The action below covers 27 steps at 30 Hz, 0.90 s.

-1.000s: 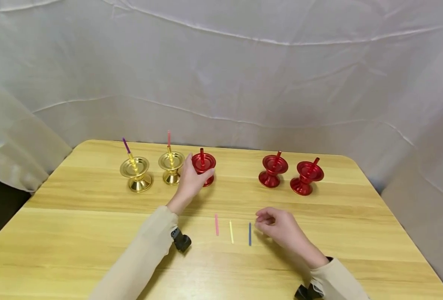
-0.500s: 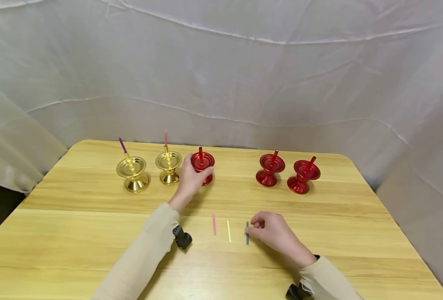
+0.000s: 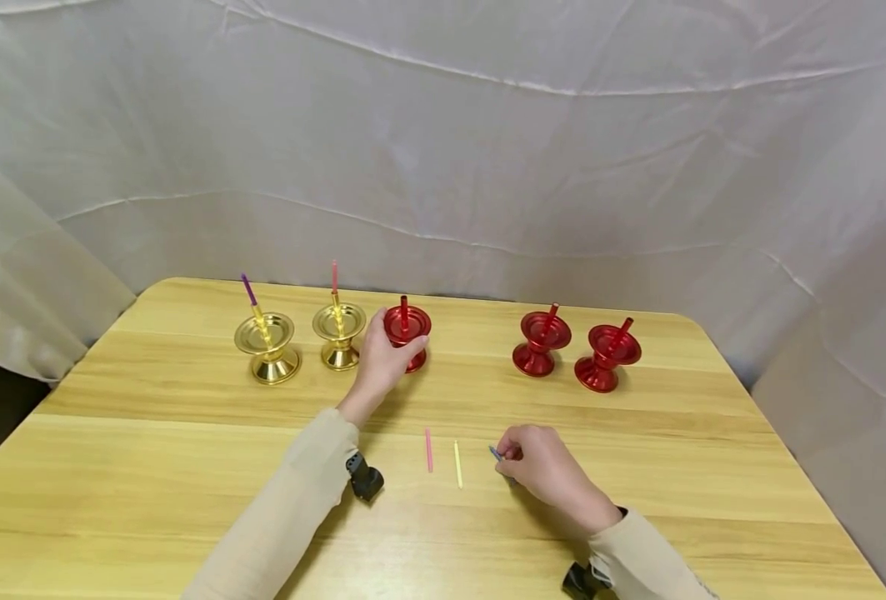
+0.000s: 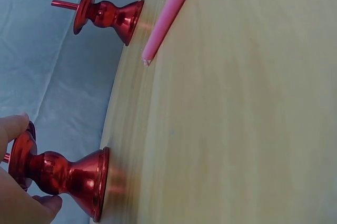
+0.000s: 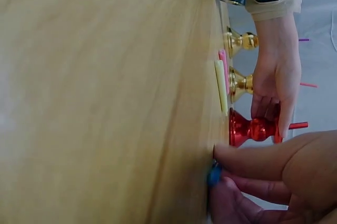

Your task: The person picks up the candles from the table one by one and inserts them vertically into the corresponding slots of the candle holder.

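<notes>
My left hand (image 3: 380,358) grips the dish of a red candle holder (image 3: 405,321), which stands upright on the table. In the left wrist view, finger and thumb reach around that holder (image 4: 68,174) near its rim. My right hand (image 3: 548,471) pinches a blue candle (image 3: 496,453) low over the tabletop; most of the candle is hidden by the fingers. In the right wrist view the blue candle (image 5: 214,174) shows between thumb and fingers. Left of that hand lie a yellow candle (image 3: 458,464) and a pink candle (image 3: 429,451).
Two gold holders stand at the left, one bearing a purple candle (image 3: 249,289), the other a pinkish-red candle (image 3: 334,277). Farther right are two red holders, a nearer-centre holder (image 3: 536,358) and an outer holder (image 3: 598,372). A pale curtain (image 3: 443,167) hangs behind the table (image 3: 150,492).
My right hand has moved slightly left onto the blue candle and taken hold of it, turning it from its earlier lie. My left hand keeps its grip on the red holder.
</notes>
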Each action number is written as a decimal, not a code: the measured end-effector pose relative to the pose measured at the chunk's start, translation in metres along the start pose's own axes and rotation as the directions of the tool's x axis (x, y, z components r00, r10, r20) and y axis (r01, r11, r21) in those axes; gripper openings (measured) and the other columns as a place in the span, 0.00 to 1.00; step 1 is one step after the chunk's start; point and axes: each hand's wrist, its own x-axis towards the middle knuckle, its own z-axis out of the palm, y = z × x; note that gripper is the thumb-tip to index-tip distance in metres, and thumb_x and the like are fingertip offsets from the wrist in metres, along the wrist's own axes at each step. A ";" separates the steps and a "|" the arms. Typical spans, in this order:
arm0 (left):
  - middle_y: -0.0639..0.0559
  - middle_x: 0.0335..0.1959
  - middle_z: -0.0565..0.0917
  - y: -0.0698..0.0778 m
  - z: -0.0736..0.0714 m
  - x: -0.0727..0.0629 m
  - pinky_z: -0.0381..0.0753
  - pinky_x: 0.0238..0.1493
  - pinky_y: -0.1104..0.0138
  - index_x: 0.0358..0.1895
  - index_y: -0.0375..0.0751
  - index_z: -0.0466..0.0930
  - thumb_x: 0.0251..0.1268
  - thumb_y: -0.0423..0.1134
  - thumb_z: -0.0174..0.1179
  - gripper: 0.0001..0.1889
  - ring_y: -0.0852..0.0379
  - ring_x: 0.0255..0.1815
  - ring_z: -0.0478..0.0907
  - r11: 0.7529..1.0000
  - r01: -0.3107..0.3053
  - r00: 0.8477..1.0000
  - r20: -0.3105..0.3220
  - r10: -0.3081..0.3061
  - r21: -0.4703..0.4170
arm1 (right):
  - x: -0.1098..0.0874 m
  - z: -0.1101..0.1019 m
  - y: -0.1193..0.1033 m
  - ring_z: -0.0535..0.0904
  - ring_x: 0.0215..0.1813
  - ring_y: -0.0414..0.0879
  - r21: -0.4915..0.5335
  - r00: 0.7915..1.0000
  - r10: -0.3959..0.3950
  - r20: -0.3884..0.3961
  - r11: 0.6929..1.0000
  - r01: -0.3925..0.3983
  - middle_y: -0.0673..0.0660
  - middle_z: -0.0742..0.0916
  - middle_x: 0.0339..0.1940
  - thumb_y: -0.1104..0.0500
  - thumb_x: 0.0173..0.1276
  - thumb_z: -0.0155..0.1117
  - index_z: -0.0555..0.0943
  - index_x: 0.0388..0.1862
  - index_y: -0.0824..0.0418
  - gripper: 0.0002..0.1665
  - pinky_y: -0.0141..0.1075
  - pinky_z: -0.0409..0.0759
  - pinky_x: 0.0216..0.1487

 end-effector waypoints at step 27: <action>0.33 0.67 0.67 -0.003 -0.001 -0.001 0.66 0.65 0.52 0.71 0.29 0.56 0.58 0.41 0.69 0.43 0.40 0.66 0.66 0.999 -0.037 0.999 -0.015 0.037 0.002 | 0.033 -0.012 0.006 0.78 0.36 0.44 0.108 0.992 -0.102 -0.075 0.988 0.110 0.57 0.85 0.37 0.70 0.68 0.60 0.82 0.47 0.70 0.10 0.36 0.78 0.37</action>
